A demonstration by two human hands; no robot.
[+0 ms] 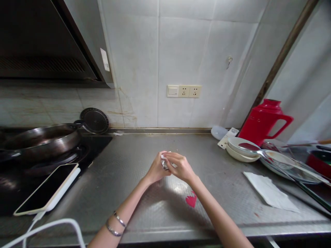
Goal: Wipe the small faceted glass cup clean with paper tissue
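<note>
Both of my hands meet over the middle of the metal countertop [124, 165]. Between them is a small, shiny silver-and-white crumpled thing [164, 164], mostly covered by the fingers; its exact kind does not show. My left hand [157, 168] is curled around its left side, with two silver bangles on that forearm. My right hand [182, 168] closes over it from the other side, fingers bent across the top. A red jagged, heart-like piece [191, 200] lies flat on the counter just below my right wrist.
On the left, a steel pan [51, 141] sits on the black stove, near a phone [48, 189] with a white cable. At right are a folded white tissue [270, 191], stacked bowls [241, 156], plates with utensils, and a red thermos jug [261, 122]. Wall sockets [190, 91] are behind.
</note>
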